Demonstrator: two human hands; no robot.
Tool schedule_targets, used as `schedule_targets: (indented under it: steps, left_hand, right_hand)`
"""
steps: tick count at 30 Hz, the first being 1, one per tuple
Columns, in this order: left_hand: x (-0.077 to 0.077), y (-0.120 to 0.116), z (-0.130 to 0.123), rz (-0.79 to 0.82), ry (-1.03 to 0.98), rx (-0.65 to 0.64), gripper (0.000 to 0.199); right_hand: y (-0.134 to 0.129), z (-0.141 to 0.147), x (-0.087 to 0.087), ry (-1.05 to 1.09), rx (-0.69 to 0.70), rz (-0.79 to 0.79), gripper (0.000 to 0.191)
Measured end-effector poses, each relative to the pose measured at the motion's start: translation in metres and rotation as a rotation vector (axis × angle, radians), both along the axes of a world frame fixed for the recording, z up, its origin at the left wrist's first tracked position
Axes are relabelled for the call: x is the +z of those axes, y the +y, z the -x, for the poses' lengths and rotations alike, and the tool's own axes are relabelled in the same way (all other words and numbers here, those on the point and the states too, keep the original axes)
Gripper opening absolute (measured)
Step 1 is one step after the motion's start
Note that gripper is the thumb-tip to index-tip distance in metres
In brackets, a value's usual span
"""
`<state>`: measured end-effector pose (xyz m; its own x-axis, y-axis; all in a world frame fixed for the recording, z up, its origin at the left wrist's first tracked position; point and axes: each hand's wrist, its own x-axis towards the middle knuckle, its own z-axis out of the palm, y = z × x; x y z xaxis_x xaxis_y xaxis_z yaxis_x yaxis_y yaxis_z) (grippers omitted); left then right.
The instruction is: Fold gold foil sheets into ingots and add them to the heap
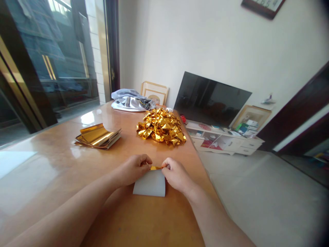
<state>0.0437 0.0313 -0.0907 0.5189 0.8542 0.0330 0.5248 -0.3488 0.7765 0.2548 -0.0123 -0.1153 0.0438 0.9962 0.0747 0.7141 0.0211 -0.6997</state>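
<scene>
A sheet of gold foil paper (149,184) lies with its pale grey back facing up, and a narrow gold strip shows along its far edge. My left hand (136,168) pinches the left end of that edge between thumb and fingers. At the right end, my right hand (176,174) grips the same edge with curled fingers. Beyond the hands stands a heap of folded gold foil pieces (161,127). A stack of flat gold foil sheets (99,137) rests to the left, its top sheet curling upward.
The glossy wooden table (123,219) has its right edge close to my right forearm. Folded clothes (132,100) and a picture frame (155,92) are at its far end. Past it are a television (210,99) and a white cabinet (228,142). Glass doors (64,51) stand at the left.
</scene>
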Motion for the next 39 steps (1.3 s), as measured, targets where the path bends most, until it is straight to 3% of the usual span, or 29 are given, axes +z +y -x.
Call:
schedule_targets:
  steps: [4, 7, 10, 12, 21, 28, 39]
  left_hand:
    - [-0.005, 0.003, 0.000, -0.077, 0.050, -0.023, 0.026]
    - [-0.009, 0.008, 0.004, -0.233, 0.050, -0.002, 0.024]
    - [-0.006, 0.010, 0.009, -0.401, 0.071, 0.063, 0.016]
    - [0.000, 0.007, 0.012, -0.447, 0.091, 0.040, 0.014]
    - [0.021, -0.013, 0.013, -0.495, 0.325, -0.249, 0.028]
    - [0.028, -0.016, 0.014, -0.527, 0.472, -0.269, 0.022]
    - [0.021, -0.019, 0.011, -0.507, 0.442, -0.302, 0.024]
  right_hand:
    - [-0.002, 0.001, 0.003, -0.066, 0.012, -0.034, 0.008]
    - [-0.003, 0.003, 0.004, -0.126, 0.011, -0.054, 0.006]
    - [-0.005, 0.004, 0.005, -0.166, 0.013, -0.074, 0.005]
    - [-0.006, 0.004, 0.005, -0.172, 0.020, -0.091, 0.005]
    - [-0.007, 0.006, 0.009, -0.171, 0.029, -0.097, 0.006]
    - [-0.006, 0.006, 0.009, -0.189, 0.039, -0.118, 0.006]
    - [0.001, -0.009, 0.012, -0.200, 0.011, -0.155, 0.012]
